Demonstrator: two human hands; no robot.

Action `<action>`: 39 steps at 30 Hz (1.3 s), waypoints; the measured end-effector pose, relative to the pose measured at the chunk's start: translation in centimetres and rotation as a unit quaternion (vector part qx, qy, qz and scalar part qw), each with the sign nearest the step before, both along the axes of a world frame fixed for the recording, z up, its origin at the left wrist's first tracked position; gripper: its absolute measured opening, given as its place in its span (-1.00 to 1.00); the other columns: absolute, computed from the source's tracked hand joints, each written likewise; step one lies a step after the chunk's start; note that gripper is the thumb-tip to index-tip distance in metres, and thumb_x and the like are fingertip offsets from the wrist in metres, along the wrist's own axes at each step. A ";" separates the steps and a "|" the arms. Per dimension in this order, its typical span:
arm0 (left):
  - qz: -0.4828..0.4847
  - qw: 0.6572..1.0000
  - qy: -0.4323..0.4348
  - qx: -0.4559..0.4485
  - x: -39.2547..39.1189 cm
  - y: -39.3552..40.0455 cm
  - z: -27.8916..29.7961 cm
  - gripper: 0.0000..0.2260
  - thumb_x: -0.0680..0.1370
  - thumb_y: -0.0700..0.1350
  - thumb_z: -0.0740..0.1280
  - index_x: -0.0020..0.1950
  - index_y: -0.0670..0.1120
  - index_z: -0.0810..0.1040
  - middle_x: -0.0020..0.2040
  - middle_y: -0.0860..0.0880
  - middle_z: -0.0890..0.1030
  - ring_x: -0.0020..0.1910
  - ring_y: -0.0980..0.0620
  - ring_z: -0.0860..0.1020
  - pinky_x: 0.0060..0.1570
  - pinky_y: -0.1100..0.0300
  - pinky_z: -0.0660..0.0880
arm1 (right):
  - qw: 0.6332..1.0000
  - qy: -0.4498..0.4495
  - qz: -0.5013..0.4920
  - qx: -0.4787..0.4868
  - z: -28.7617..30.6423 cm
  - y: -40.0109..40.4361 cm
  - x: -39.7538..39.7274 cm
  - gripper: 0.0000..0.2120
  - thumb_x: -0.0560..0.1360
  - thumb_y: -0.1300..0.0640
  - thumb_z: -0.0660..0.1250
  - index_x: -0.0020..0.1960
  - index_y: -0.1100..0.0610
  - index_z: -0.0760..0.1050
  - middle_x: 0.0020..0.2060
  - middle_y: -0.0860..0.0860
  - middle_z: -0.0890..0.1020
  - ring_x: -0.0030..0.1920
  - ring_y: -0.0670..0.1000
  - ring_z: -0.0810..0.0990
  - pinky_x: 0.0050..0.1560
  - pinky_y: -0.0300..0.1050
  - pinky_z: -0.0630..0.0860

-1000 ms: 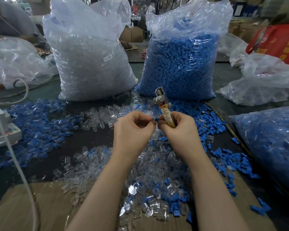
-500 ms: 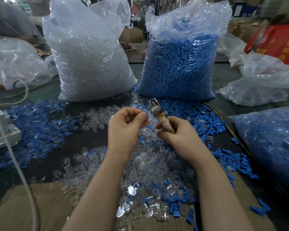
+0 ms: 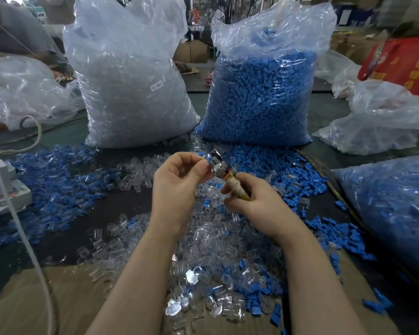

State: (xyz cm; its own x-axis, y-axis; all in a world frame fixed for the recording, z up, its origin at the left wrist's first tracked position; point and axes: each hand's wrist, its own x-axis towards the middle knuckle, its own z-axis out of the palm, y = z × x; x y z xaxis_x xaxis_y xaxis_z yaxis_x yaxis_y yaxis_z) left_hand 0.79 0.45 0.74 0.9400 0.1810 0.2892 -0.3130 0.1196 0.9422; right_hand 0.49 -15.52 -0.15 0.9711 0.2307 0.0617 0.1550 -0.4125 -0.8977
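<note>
We judge this fitting half done and the job far from over: in front of the blue bag (image 3: 259, 93) the fingers of our right hand (image 3: 254, 204) clench the wrapped tool (image 3: 224, 171), those of our left hand (image 3: 177, 187) pinch its metal head, and loose parts (image 3: 215, 238) wait heaped on the worktop (image 3: 121, 209).

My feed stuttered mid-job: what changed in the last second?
The tool tipped from upright to lean left, its metal head lower. The left hand drew apart from the right hand and now pinches at that head. The right hand still grips the wrapped handle; bags and loose parts stayed put.
</note>
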 end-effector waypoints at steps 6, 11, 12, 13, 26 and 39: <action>-0.001 1.000 -0.006 0.011 -0.1 0.0 0.0 -0.92 0.53 -0.32 0.37 -0.11 -0.17 0.58 -0.29 0.06 0.66 -0.26 0.16 0.63 -0.18 0.34 0.54 | 1.000 -0.016 0.002 -0.026 -0.2 0.0 0.0 -0.84 0.46 0.31 0.30 -0.13 0.05 0.51 -0.47 -0.18 0.49 -0.49 -0.18 0.35 -0.45 -0.32 0.29; -0.004 1.000 -0.003 0.012 -0.2 0.0 0.0 -0.91 0.53 -0.33 0.36 -0.12 -0.16 0.58 -0.30 0.08 0.66 -0.27 0.17 0.62 -0.19 0.35 0.54 | 0.998 -0.024 -0.009 -0.053 -0.4 0.0 0.1 -0.86 0.43 0.32 0.27 -0.14 0.10 0.50 -0.50 -0.18 0.46 -0.51 -0.15 0.33 -0.41 -0.17 0.29; -0.005 1.000 -0.001 0.010 -0.2 0.0 0.0 -0.90 0.53 -0.33 0.36 -0.12 -0.15 0.58 -0.30 0.08 0.66 -0.27 0.17 0.62 -0.19 0.35 0.54 | 0.998 -0.024 -0.010 -0.053 -0.4 0.0 0.1 -0.87 0.42 0.30 0.26 -0.14 0.10 0.50 -0.51 -0.18 0.46 -0.51 -0.15 0.33 -0.40 -0.16 0.29; -0.006 1.000 0.000 0.007 -0.2 0.0 0.0 -0.90 0.53 -0.33 0.36 -0.12 -0.15 0.58 -0.30 0.08 0.66 -0.27 0.17 0.62 -0.19 0.35 0.54 | 0.998 -0.023 -0.010 -0.051 -0.4 -0.1 0.0 -0.89 0.40 0.26 0.26 -0.15 0.09 0.50 -0.51 -0.18 0.46 -0.51 -0.15 0.33 -0.40 -0.16 0.29; 0.210 0.949 0.113 0.207 0.8 6.4 -1.0 -0.93 0.48 -0.18 0.48 -0.11 -0.01 0.68 -0.23 0.01 0.69 -0.20 0.07 0.65 -0.12 0.25 0.53 | 0.986 -0.081 -0.117 -0.086 -0.8 -0.6 0.6 -0.92 0.44 0.12 0.34 -0.18 -0.02 0.46 -0.39 -0.10 0.55 -0.35 -0.02 0.49 -0.31 -0.06 0.42; 0.315 0.739 0.318 0.503 0.4 10.5 -1.7 -0.69 0.53 -0.24 0.33 0.27 -0.12 0.57 0.21 -0.26 0.51 0.11 -0.28 0.51 -0.06 -0.05 0.44 | 0.975 -0.092 -0.186 -0.083 -1.3 -1.2 1.0 -0.90 0.43 0.10 0.36 -0.20 0.00 0.44 -0.35 -0.06 0.56 -0.31 0.00 0.51 -0.33 -0.06 0.41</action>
